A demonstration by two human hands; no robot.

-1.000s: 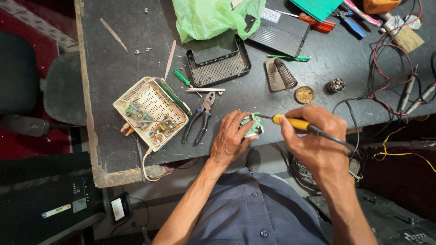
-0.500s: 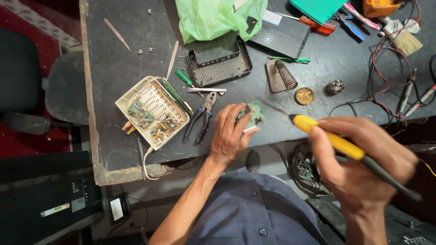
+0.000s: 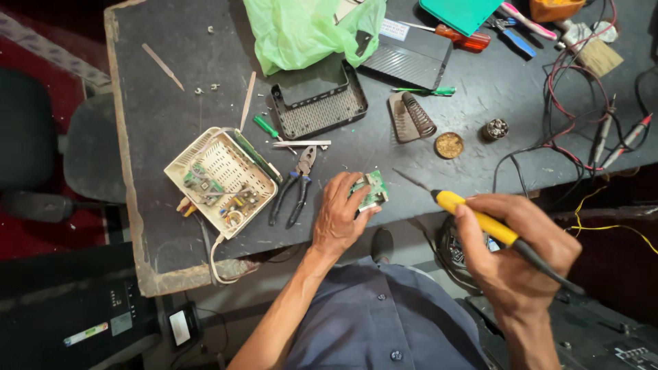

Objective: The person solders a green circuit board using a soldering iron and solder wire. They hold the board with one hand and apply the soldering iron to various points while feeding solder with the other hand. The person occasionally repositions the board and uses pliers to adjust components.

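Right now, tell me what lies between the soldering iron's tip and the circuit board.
Only bare dark table between soldering iron and circuit board, per head view.

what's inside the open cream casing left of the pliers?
The cream casing lies open and holds a green circuit board with small parts and coloured wires. Its vented floor shows around them. What lies under the board is covered.

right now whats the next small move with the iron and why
Probably bring the soldering iron in the right hand back left to the small green circuit board. Its tip sits clear of the board, off to the right, while the left hand pins the board at the table edge, so no joint can be touched from there.
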